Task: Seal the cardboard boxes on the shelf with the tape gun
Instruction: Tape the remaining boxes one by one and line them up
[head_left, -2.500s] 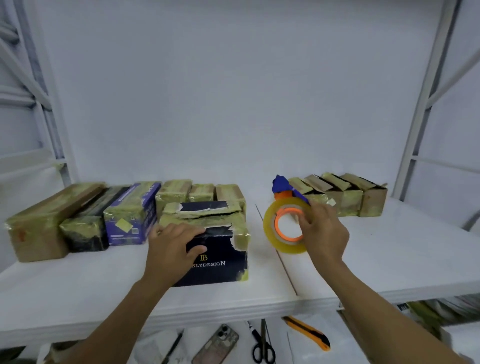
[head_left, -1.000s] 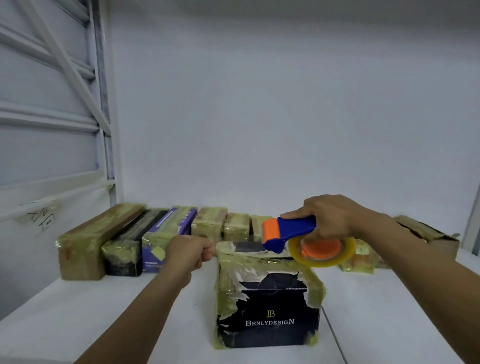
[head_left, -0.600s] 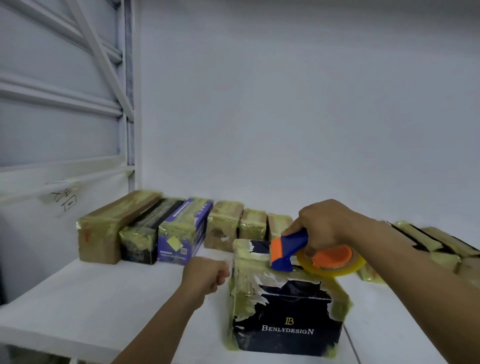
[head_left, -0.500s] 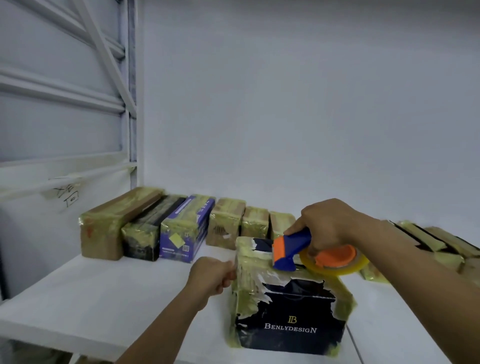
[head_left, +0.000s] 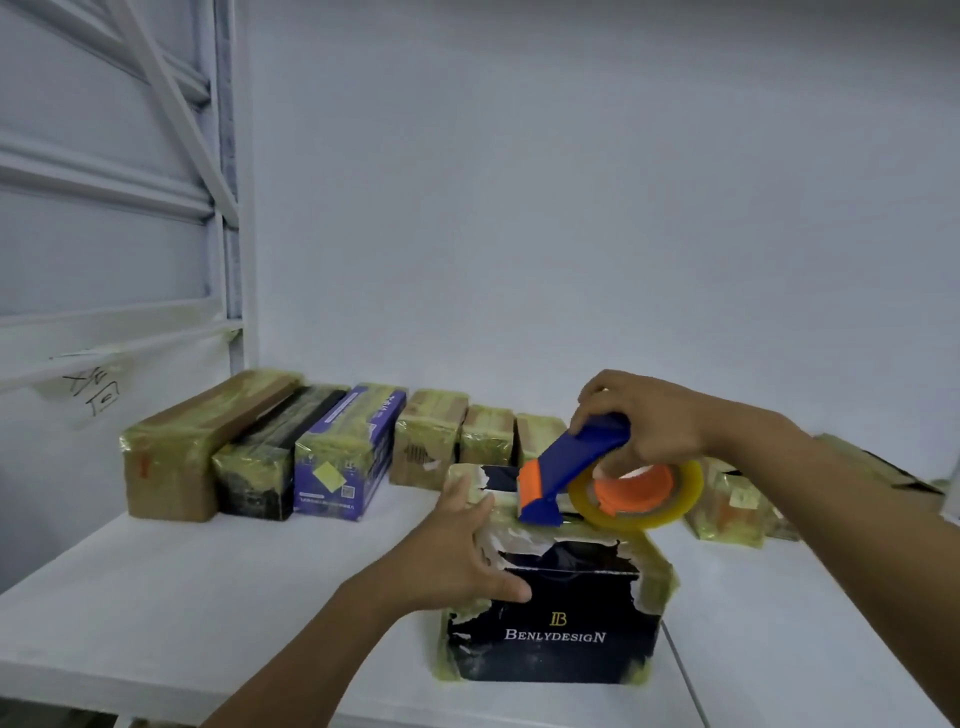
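The right grip (head_left: 649, 415) is clenched round the blue handle of the tape gun (head_left: 566, 467). The gun's orange-and-blue nose rests on top of the black box (head_left: 561, 629). The yellowish tape roll (head_left: 634, 517), on its orange hub, hangs over the right part of the box top. The left grip (head_left: 457, 561) is released, its fingers straight and spread against the box's left side up to the top edge, thumb on the front face. The box, lettered BENLYDESIGN and patched with torn yellowed tape, stands near the front of the white shelf (head_left: 156, 597). Along the wall behind it are a brown box (head_left: 197, 441), a dark box (head_left: 275, 457), a purple box (head_left: 348, 452) and three small boxes (head_left: 485, 436). More taped boxes (head_left: 727, 499) lie to the right, blurred.
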